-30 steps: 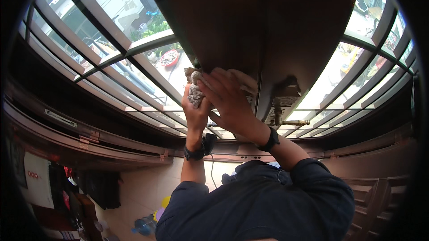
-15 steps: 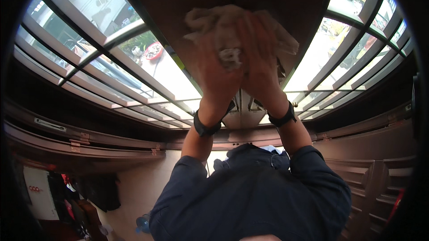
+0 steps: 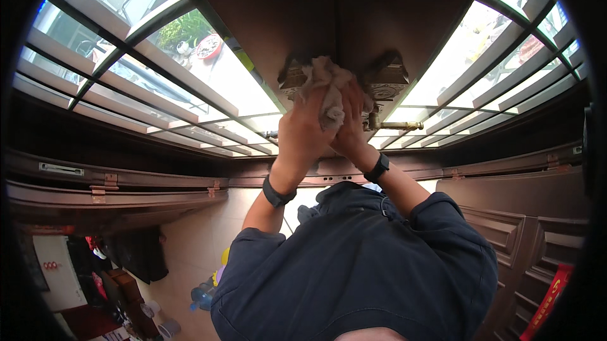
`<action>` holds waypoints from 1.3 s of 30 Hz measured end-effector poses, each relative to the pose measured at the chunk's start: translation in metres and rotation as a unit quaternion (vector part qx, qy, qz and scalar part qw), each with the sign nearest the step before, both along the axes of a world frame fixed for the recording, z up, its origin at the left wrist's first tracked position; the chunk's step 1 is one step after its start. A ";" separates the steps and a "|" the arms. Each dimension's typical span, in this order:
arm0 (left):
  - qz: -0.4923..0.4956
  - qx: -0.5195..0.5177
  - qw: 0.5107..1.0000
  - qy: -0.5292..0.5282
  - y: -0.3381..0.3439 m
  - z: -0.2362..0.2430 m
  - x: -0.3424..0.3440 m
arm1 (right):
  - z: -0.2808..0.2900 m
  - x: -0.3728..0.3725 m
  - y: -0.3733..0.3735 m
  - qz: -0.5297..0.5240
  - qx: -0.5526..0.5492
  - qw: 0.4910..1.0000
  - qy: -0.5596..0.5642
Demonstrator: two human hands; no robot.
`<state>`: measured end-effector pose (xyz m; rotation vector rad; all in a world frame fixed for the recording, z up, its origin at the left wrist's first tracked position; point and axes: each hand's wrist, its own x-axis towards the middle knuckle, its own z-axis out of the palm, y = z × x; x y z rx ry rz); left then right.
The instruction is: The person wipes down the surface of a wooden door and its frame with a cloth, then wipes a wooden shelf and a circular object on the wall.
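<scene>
A bunched, pale cloth (image 3: 330, 79) is pressed against the dark brown door (image 3: 335, 6) in front of me. My left hand (image 3: 301, 129) is closed on its left side. From the right, my right hand (image 3: 353, 126) grips the same cloth, close beside the left; some of its fingers are hidden. Ornate metal fittings flank the cloth: a left handle plate (image 3: 289, 78), partly covered by it, and a right handle plate (image 3: 388, 87). A brass lever or bolt (image 3: 402, 126) sticks out just right of my right hand.
Barred windows, left (image 3: 152, 97) and right (image 3: 487, 82), border the door. Behind me stand a left brown door leaf (image 3: 114, 205) and a panelled right leaf (image 3: 499, 227). A blue clear plastic container (image 3: 202, 295) is on the tiled floor (image 3: 193, 246), lower left.
Both hands have come down and nearer with the cloth, from the upper door surface to between the handle plates. The plates and brass piece now show more fully. My view has shifted slightly.
</scene>
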<state>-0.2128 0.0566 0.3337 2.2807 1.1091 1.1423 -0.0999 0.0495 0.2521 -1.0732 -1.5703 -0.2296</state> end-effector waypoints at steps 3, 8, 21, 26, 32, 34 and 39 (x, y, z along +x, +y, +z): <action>-0.001 -0.020 0.999 0.047 -0.002 -0.025 0.009 | -0.033 0.005 -0.004 -0.022 -0.052 0.998 -0.021; 0.009 0.055 0.988 0.142 -0.005 -0.075 0.023 | -0.110 0.023 -0.020 0.000 -0.196 0.980 -0.033; 0.049 0.029 0.998 0.038 -0.012 -0.018 0.016 | -0.030 0.010 0.005 -0.015 -0.003 0.999 -0.031; 0.080 -0.048 0.976 0.194 -0.027 -0.057 0.035 | -0.118 0.033 -0.005 0.111 -0.207 0.971 0.042; -0.007 -0.168 0.962 0.214 -0.031 -0.165 0.042 | -0.188 0.044 -0.049 0.067 -0.335 0.937 -0.068; -0.019 -0.193 0.967 0.165 -0.031 -0.201 0.039 | -0.191 0.049 -0.058 0.063 -0.326 0.935 -0.122; -0.060 -0.242 0.962 0.115 -0.032 -0.187 0.016 | -0.147 0.061 -0.071 0.135 -0.400 0.904 -0.071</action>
